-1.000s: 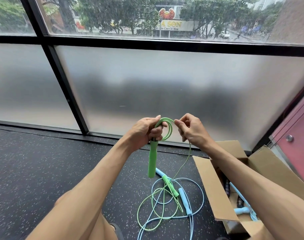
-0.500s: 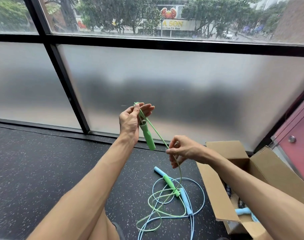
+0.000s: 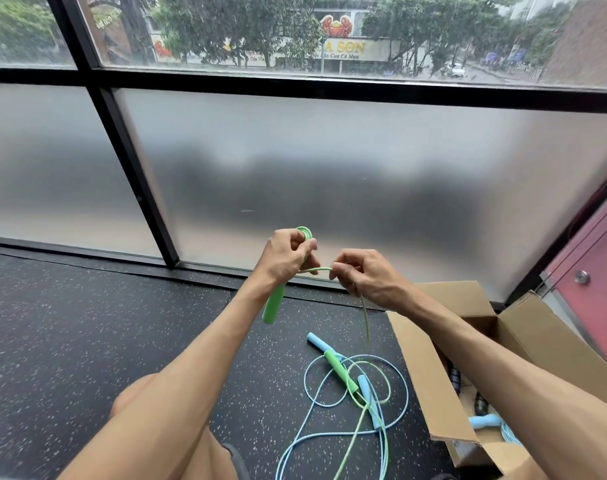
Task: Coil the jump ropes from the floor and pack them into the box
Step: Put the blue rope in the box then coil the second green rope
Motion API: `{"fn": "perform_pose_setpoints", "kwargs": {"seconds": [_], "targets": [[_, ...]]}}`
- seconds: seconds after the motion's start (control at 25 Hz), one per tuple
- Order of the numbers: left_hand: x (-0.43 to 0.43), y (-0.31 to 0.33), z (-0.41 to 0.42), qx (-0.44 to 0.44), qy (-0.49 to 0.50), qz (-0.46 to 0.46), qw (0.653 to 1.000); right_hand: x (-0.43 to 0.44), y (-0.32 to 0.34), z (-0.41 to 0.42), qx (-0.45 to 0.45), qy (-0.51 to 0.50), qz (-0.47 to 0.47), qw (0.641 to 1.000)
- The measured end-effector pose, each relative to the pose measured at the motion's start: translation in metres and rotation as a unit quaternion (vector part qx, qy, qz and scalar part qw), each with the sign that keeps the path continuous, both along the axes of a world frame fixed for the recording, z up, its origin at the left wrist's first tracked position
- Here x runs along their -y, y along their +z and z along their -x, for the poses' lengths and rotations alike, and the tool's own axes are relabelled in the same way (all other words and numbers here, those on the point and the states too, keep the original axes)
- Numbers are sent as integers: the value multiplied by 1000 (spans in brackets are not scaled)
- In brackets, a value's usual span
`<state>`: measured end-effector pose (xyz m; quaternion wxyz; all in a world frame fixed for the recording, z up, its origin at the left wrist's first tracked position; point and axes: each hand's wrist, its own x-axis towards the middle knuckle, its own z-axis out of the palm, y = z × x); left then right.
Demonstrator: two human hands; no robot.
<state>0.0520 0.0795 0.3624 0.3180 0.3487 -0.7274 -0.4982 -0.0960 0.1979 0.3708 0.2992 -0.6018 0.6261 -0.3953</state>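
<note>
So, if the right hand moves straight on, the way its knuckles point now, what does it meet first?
Most likely the left hand, which grips the green coil; only a stretch of green cord lies between it and the right hand. Depth is unclear.

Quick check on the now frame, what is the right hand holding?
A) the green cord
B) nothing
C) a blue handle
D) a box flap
A: the right hand pinches the green cord that runs across from the left hand, which grips the green handle. The blue handle lies on the floor.
</note>
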Motion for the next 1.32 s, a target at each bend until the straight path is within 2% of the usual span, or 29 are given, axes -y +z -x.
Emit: {"fn": "perform_pose_setpoints", "kwargs": {"seconds": [0.2, 0.44, 0.68, 0.88, 1.0, 1.16, 1.24, 1.32], "targets": [[-15, 10, -1, 76, -162, -49, 983, 2, 10, 14, 19, -61, 80, 995], [-24, 18, -2, 6, -243, -190, 951, 4, 7, 20, 40, -110, 91, 989], [-21, 25, -3, -151, -231, -338, 900, 7, -2, 15, 116, -118, 21, 986], [-13, 28, -7, -295, -183, -374, 860, 1, -12, 12, 170, -75, -87, 979], [-13, 27, -6, -334, -142, -360, 859, -3, -14, 9, 175, -46, -147, 973], [-6, 23, -5, -364, -36, -275, 889, -8, -15, 8, 135, -4, -224, 965], [-2, 20, -6, -328, 12, -206, 922, -10, -16, 7, 108, 17, -226, 968], [-1, 15, -5, -261, 45, -113, 958, -8, -13, 5, 87, 33, -182, 979]]}}
